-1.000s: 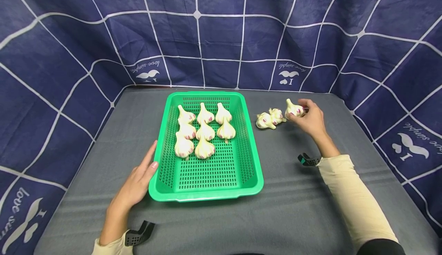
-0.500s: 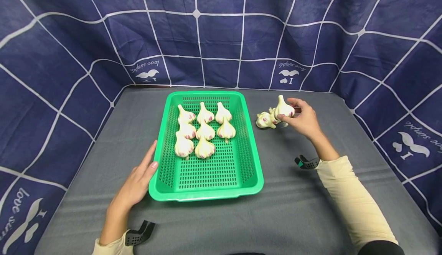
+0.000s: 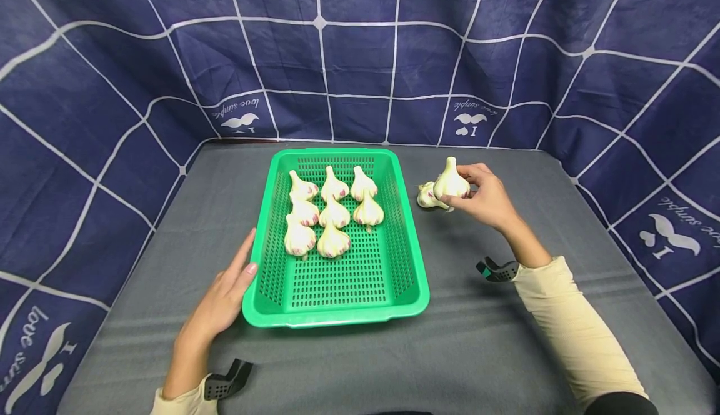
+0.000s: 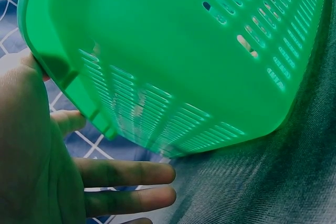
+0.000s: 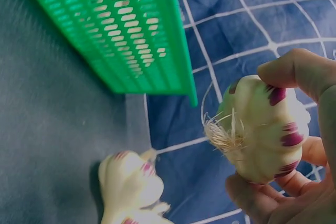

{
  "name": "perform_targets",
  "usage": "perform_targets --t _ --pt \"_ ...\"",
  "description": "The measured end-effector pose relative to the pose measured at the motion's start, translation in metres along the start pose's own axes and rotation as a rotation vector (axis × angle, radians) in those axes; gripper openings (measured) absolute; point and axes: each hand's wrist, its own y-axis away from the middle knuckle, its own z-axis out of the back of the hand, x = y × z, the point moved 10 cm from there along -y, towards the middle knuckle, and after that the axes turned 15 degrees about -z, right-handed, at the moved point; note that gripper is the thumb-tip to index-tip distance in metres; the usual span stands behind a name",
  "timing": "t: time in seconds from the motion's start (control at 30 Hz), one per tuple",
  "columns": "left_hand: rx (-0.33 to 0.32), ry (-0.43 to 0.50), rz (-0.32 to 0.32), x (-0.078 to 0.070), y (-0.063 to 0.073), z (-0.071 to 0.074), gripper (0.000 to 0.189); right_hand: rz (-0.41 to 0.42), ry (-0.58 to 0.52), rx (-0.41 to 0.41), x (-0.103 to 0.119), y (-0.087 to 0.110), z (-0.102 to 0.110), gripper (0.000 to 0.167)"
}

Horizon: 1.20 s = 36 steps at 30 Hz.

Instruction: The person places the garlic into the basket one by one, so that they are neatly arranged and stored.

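My right hand (image 3: 488, 199) pinches a white garlic bulb (image 3: 452, 182) with purple patches between thumb and fingers, stem up, over the table right of the basket. In the right wrist view, the root tuft of that garlic bulb (image 5: 260, 127) shows, raised beside other garlic (image 5: 128, 179) on the table. A garlic bulb (image 3: 427, 197) lies just left of the held one, which hides the bulb behind it. My left hand (image 3: 216, 305) rests at the left rim of the green basket (image 3: 337, 319). In the left wrist view, its fingers (image 4: 128, 173) extend straight alongside the basket wall (image 4: 173, 51).
Inside the basket, several garlic bulbs (image 3: 334, 215) stand in three columns toward the far end; bare perforated floor shows at the near end. A grey cloth (image 3: 360, 365) covers the table. Blue curtains (image 3: 360, 59) with white lines enclose the back and sides.
My right hand has lifted the garlic bulb slightly and carried it left, over the bulbs lying near the basket. The left hand and basket have stayed in place.
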Motion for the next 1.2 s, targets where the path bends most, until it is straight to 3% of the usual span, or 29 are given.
perform_targets --t 0.7,0.9,1.2 --pt "0.005 -0.012 -0.001 -0.001 0.0 0.0 0.057 0.155 -0.031 0.01 0.047 0.014 -0.004 0.044" --pt "0.003 -0.009 0.002 -0.001 0.0 0.0 0.057 0.2 -0.054 0.05 0.064 0.019 -0.008 0.044" --pt "0.005 -0.011 0.005 -0.001 0.001 0.0 0.057 0.199 -0.108 0.14 0.073 0.02 -0.024 0.044"
